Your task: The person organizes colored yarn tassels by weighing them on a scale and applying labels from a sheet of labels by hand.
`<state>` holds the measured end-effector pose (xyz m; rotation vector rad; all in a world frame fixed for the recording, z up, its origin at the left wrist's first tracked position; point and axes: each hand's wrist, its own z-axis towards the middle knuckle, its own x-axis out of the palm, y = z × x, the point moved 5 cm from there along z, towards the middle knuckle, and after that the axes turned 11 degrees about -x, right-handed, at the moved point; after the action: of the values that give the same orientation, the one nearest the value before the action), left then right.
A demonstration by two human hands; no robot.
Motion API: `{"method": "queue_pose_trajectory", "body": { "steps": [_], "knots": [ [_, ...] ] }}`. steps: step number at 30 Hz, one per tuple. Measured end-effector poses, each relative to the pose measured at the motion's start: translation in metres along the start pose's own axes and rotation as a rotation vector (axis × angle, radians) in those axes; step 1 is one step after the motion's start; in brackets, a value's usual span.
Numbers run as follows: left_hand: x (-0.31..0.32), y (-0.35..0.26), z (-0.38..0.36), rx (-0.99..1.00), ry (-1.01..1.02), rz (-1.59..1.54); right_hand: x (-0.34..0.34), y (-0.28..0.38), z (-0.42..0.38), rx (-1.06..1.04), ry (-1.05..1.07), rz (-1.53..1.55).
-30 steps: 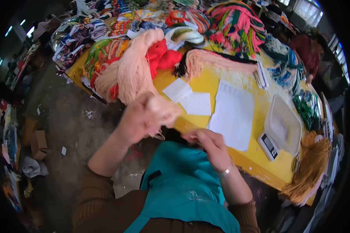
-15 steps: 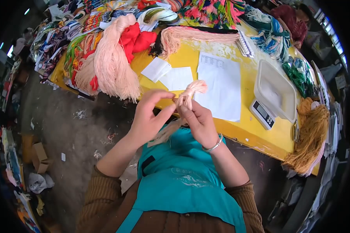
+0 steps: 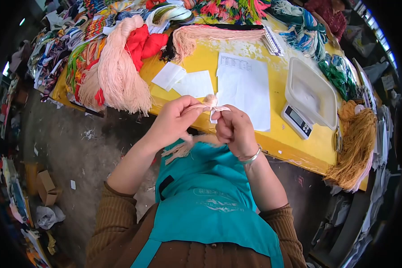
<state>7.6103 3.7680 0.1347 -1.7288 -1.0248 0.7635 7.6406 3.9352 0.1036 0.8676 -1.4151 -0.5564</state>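
Between my hands, over the near edge of the table, is a small skein of pale pink yarn (image 3: 210,100). My left hand (image 3: 176,117) pinches one side of it between thumb and fingers. My right hand (image 3: 236,127) is closed on the other side, fingers curled. The yarn is drawn sideways between the two hands, with a rounded tuft standing up in the middle. Loose yarn ends hang below my left hand in front of the teal apron (image 3: 210,196). Papers (image 3: 194,84) lie on the table just beyond the hands.
On the yellow table (image 3: 277,145) are a large pale pink hank (image 3: 120,71), red yarn (image 3: 144,44) and a printed sheet (image 3: 245,89). To the right stand a digital scale (image 3: 296,120) with a white plastic tub (image 3: 311,94) and brown yarn (image 3: 355,147). A person (image 3: 328,13) is at the far right.
Both hands have moved slightly apart, and the yarn is now stretched sideways between them. My left hand's spread fingers have closed on the yarn. The whole view has shifted slightly.
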Motion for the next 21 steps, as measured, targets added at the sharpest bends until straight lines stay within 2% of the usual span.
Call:
{"method": "queue_pose_trajectory", "body": {
  "steps": [1, 4, 5, 8, 10, 11, 13, 14, 15, 16, 17, 18, 19, 21],
  "knots": [
    [-0.005, 0.001, 0.006, 0.168, -0.059, 0.207, 0.002, 0.001, -0.002, 0.041, -0.068, 0.01],
    [-0.026, -0.001, 0.003, 0.138, -0.001, 0.321, -0.018, 0.006, -0.017, 0.085, -0.03, 0.156],
    [-0.039, -0.001, 0.001, 0.163, -0.033, 0.295, -0.027, 0.013, -0.027, 0.077, -0.031, 0.095],
    [-0.075, -0.012, -0.02, 0.003, -0.008, -0.055, -0.058, 0.031, -0.063, 0.051, -0.044, -0.222],
    [-0.086, -0.011, -0.026, 0.1, -0.043, -0.318, -0.079, 0.038, -0.083, 0.142, -0.084, -0.445],
    [-0.088, -0.019, -0.033, 0.11, -0.01, -0.283, -0.079, 0.038, -0.088, 0.139, -0.092, -0.447],
    [-0.065, -0.027, -0.042, 0.173, -0.116, -0.031, -0.071, 0.05, -0.094, -0.043, 0.049, -0.828],
    [-0.042, -0.034, -0.049, 0.141, -0.065, 0.081, -0.065, 0.056, -0.096, -0.131, 0.122, -1.017],
    [-0.017, -0.042, -0.055, 0.147, 0.07, 0.135, -0.048, 0.064, -0.094, -0.238, 0.218, -1.158],
    [0.003, -0.044, -0.059, 0.232, 0.159, 0.273, -0.024, 0.07, -0.088, -0.348, 0.316, -1.296],
    [0.022, -0.056, -0.065, 0.257, 0.257, 0.358, -0.005, 0.07, -0.085, -0.347, 0.34, -1.112],
    [0.037, -0.064, -0.069, 0.385, 0.344, 0.401, 0.012, 0.065, -0.08, -0.345, 0.363, -0.928],
    [0.043, -0.063, -0.068, 0.308, 0.463, 0.383, 0.029, 0.056, -0.078, -0.429, 0.383, -0.778],
    [0.042, -0.074, -0.07, 0.407, 0.337, 0.337, 0.033, 0.039, -0.077, 0.015, 0.358, -0.658]
  ]
}}
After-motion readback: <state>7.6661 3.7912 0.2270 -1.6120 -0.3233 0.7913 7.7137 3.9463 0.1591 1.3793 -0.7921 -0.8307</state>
